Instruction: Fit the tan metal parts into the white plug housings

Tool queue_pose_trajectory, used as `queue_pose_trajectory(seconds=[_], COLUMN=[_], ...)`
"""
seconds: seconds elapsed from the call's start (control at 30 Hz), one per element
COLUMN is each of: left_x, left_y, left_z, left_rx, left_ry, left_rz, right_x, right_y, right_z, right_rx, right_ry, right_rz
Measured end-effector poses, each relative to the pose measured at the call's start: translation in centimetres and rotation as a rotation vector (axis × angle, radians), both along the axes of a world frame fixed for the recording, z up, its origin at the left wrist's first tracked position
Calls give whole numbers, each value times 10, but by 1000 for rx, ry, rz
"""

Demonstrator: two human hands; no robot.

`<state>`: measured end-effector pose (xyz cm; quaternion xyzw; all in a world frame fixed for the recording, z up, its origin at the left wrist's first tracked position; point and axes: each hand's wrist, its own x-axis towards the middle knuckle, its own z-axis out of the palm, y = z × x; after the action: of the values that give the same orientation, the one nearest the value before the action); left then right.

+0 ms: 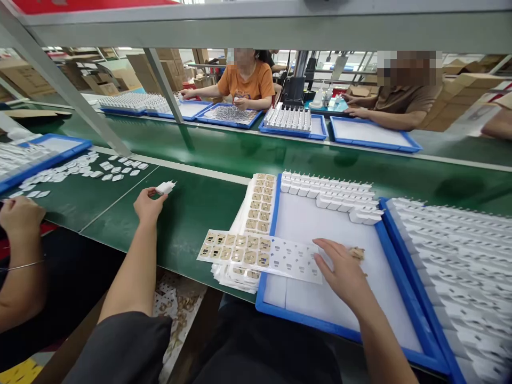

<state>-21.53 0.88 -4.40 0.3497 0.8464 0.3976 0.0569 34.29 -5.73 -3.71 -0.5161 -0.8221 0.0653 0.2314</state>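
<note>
Left grip (149, 204) pinching a white plug adapter (164, 188) above green table (190, 213), right grip (343, 270) loosely spread, at sticker sheet (294, 258) overlapping blue tray (320, 324)

One held plug (165, 187); one sheet stack (256, 210)

Green workbench (192, 213) below grey shelf (256, 31)

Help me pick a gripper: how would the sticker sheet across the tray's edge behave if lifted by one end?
The sticker sheet looks thin, so it would probably be light and sag. It may slide, seeming to lie loose across the sheet stack and blue tray. Its white end, lacking the tan stickers seen at the other, may flex more.
</note>
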Motion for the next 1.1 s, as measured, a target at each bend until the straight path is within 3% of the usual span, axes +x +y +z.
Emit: queue_pose_trajectory(seconds=[0.13,0.27,0.4,0.5,0.57,0.6,0.83,1.1], left_x=[0,41,124,187,215,223,237,243], left_y=[-6,-3,-8,-20,-25,-26,-23,-26], left_z=[9,23,34,43,49,51,51,49], left_rx=[-67,-47,-110,-237,-311,-335,-354,-435], left_ry=[29,131,92,4,-85,-144,-509,-765], left_rz=[-5,-152,-630,-1205,-1420,-1470,-1506,-1539], right_x=[-39,-74,-85,-79,-73,-71,-81,-91], right_y=[13,22,26,23,18,15,-6,-10], right_z=[12,13,8,11,16,18,26,26], right_rx=[-148,-259,-285,-285,-265,-244,201,202], right_ry=[-89,-28,36,95,162,194,147,233], right_rz=[125,196,192,192,193,192,252,296])
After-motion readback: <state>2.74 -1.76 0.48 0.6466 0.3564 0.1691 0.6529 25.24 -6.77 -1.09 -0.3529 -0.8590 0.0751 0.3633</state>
